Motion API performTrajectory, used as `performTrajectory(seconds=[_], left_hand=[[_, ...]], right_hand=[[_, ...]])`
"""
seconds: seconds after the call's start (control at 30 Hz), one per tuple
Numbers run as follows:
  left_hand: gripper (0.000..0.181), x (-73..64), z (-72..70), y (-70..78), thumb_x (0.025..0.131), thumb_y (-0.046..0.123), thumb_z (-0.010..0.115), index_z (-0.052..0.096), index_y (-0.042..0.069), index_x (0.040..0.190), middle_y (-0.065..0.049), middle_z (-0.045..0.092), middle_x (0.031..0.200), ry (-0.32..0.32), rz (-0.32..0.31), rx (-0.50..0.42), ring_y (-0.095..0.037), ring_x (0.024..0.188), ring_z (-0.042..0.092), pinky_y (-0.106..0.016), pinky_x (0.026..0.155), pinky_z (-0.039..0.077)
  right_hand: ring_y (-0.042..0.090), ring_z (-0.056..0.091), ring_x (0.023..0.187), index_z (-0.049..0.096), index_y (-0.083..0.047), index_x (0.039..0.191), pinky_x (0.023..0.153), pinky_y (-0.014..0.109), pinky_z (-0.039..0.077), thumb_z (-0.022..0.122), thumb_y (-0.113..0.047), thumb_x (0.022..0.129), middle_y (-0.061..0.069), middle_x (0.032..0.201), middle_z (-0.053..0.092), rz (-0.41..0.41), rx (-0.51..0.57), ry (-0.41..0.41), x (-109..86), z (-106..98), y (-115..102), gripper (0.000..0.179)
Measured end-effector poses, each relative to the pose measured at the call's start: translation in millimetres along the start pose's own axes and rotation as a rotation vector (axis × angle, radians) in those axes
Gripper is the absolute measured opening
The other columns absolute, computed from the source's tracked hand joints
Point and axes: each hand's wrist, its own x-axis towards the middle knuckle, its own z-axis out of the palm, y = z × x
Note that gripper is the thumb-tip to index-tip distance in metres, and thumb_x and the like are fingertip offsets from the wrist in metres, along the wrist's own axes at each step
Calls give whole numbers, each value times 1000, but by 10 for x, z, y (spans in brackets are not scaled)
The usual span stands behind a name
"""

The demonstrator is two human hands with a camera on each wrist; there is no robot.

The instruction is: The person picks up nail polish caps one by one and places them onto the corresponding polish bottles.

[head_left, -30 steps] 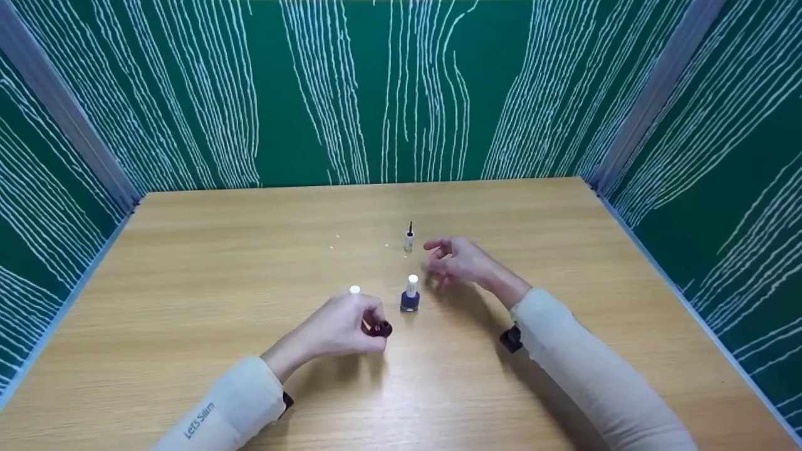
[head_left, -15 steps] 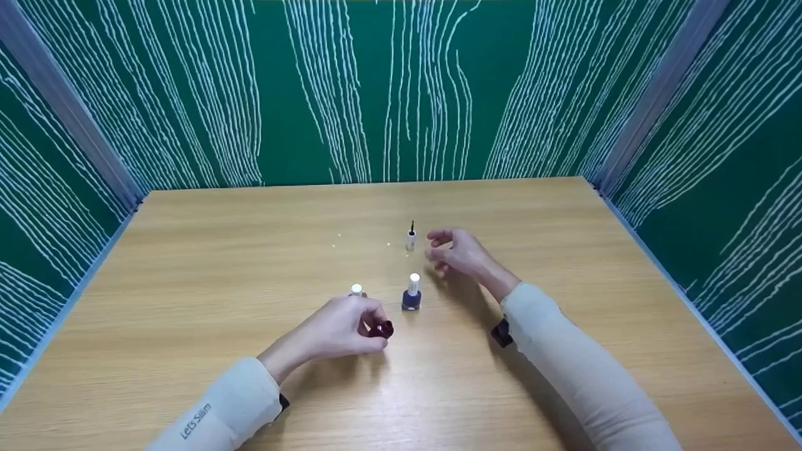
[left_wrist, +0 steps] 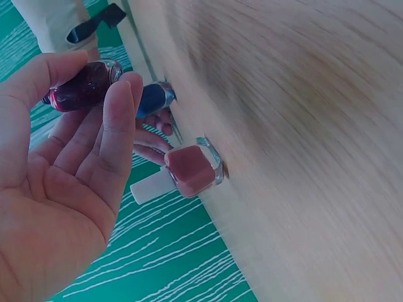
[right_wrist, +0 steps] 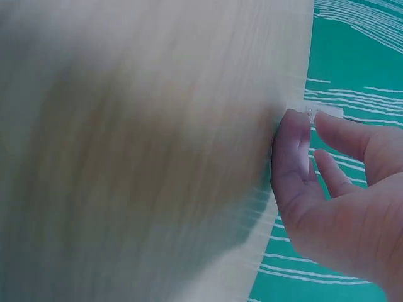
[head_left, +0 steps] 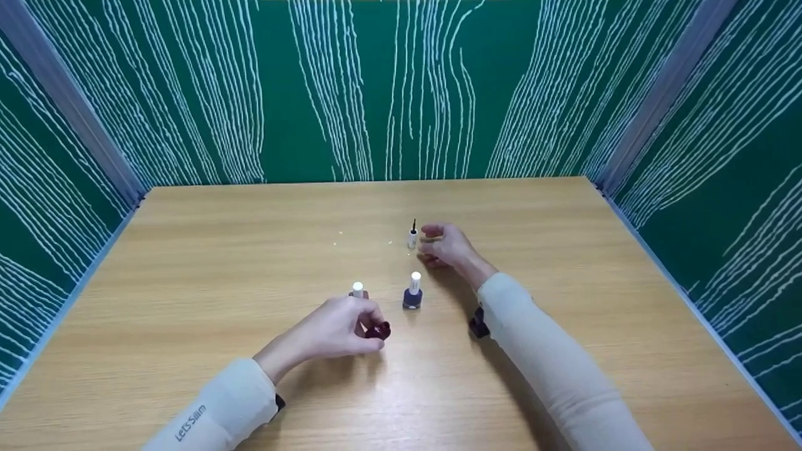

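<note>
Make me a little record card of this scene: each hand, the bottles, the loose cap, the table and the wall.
Left hand: holds dark red bottle by thumb and fingers
Dark red bottle: tilted, uncapped
Right hand: fingers close beside white cap; contact unclear
White cap: stands on table, dark brush pointing up
Blue bottle: upright, capped
Pink bottle: upright, capped, partly behind left hand in head view
Table: wood-grained
Wall: green, wavy white lines

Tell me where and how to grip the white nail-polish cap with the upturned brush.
Pinch the white nail-polish cap by its sides, below the dark brush, from the right, where the right hand is close. It stands upright, brush up, so a side grip should leave the brush untouched.
</note>
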Motion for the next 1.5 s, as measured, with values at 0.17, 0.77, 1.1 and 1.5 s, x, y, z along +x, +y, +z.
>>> performTrajectory(seconds=[0.17,0.77,1.1,1.5], left_hand=[[17,1,-16,-2,85,17,77,70,11,99,1,74,96,-3,0,4,-7,80,68,-24,73,56],[17,1,-29,-9,85,17,78,70,11,99,1,74,96,-5,2,11,-9,79,67,-25,72,56],[18,5,-35,-9,85,17,78,70,10,99,-1,73,96,-15,-20,2,-10,80,67,-24,71,56],[18,13,-31,-29,84,16,77,70,10,99,-2,74,97,-5,-9,2,-10,79,68,-25,71,56]], right_hand=[[25,66,92,50,-9,146,74,33,58,66,1,95,11,135,56,1,20,-17,34,100,-40,55],[19,61,77,59,-10,136,61,28,50,65,-6,98,10,103,65,0,-37,6,65,167,-52,39],[21,62,77,63,-7,129,63,30,53,64,-7,99,11,100,66,-16,-60,5,54,146,-46,29],[23,65,78,56,-2,136,71,35,60,65,-5,98,20,106,65,-63,-74,-34,-72,-63,-41,38]])
